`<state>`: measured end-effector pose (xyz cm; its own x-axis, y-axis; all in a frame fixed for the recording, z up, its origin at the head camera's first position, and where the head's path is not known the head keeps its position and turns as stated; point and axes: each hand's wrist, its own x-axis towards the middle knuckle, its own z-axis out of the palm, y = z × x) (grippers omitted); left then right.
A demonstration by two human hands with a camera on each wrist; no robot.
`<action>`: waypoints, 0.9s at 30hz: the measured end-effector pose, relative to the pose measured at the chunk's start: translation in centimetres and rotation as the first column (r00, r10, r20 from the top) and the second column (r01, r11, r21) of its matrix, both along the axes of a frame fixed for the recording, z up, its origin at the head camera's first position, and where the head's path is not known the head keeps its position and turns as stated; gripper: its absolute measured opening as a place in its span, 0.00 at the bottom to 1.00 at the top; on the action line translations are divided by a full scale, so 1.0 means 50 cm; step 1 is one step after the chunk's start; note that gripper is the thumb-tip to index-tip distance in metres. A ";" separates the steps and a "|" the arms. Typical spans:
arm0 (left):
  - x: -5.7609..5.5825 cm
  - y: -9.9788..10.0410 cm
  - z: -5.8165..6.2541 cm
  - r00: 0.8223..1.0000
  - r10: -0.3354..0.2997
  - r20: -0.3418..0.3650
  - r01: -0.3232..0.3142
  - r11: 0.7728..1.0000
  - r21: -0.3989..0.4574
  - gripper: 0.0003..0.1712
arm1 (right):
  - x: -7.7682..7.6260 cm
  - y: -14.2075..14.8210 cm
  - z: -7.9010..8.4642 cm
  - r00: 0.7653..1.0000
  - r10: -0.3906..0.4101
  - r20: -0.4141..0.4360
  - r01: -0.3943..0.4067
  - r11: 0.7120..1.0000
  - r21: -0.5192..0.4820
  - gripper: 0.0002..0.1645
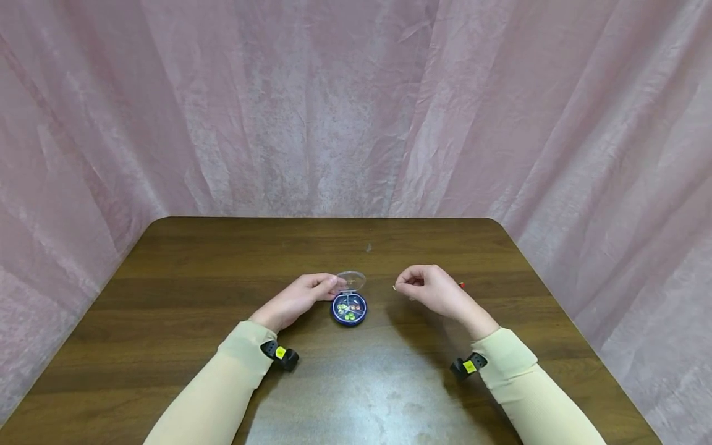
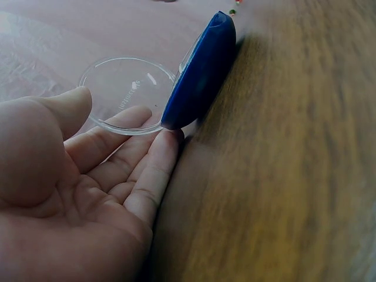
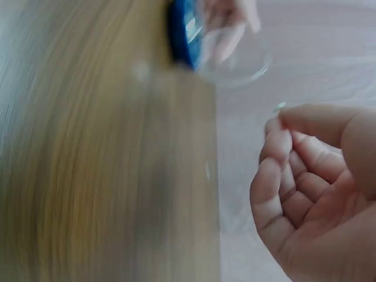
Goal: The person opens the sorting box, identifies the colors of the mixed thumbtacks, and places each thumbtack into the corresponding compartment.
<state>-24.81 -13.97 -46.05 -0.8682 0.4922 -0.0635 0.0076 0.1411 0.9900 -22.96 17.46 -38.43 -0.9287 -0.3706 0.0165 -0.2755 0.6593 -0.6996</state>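
Note:
A small round blue case (image 1: 349, 310) stands on the table with its clear lid (image 1: 353, 280) raised at the back. Inside, dividers part several tiny green, white and reddish pieces. The left hand (image 1: 306, 295) holds the case at its left; in the left wrist view the thumb (image 2: 73, 108) is at the lid's rim and the fingertips are behind the lid and against the case's blue base (image 2: 202, 70). To the right of the case, above the table, the right hand (image 1: 436, 289) pinches a tiny pale-green piece (image 3: 279, 107) between thumb and forefinger; its exact kind is too small to tell.
Tiny red pieces (image 1: 461, 285) lie on the brown wooden table (image 1: 222, 247), partly hidden behind the right hand. A pink curtain (image 1: 334, 123) hangs beyond the table's far edge. Each wrist wears a black strap camera.

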 end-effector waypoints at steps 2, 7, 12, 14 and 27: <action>0.001 0.000 0.001 1.000 0.003 0.003 -0.003 1.000 -0.003 0.26 | 0.002 -0.012 0.003 0.993 0.021 0.118 0.000 0.985 -0.175 0.11; 0.001 0.001 0.002 1.000 -0.001 0.005 0.001 1.000 -0.007 0.27 | 0.011 -0.042 0.004 0.934 0.165 0.315 0.044 0.826 -0.562 0.18; -0.002 0.003 -0.002 1.000 -0.008 -0.005 0.008 1.000 -0.001 0.28 | 0.022 -0.070 0.009 0.834 0.422 0.354 0.078 0.546 -0.834 0.06; -0.002 0.003 -0.003 1.000 -0.009 -0.009 0.009 1.000 -0.004 0.29 | 0.025 -0.080 0.013 0.798 0.509 0.323 0.066 0.458 -0.886 0.07; 0.000 0.006 0.002 1.000 0.014 0.004 -0.014 1.000 0.009 0.25 | 0.036 -0.133 0.057 0.699 0.698 0.157 -0.054 0.270 -0.961 0.10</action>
<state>-24.84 -13.68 -45.94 -0.8748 0.4805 -0.0623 0.0018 0.1318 0.9913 -21.16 10.84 -35.58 -0.6406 -0.7374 0.2144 0.2712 -0.4784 -0.8352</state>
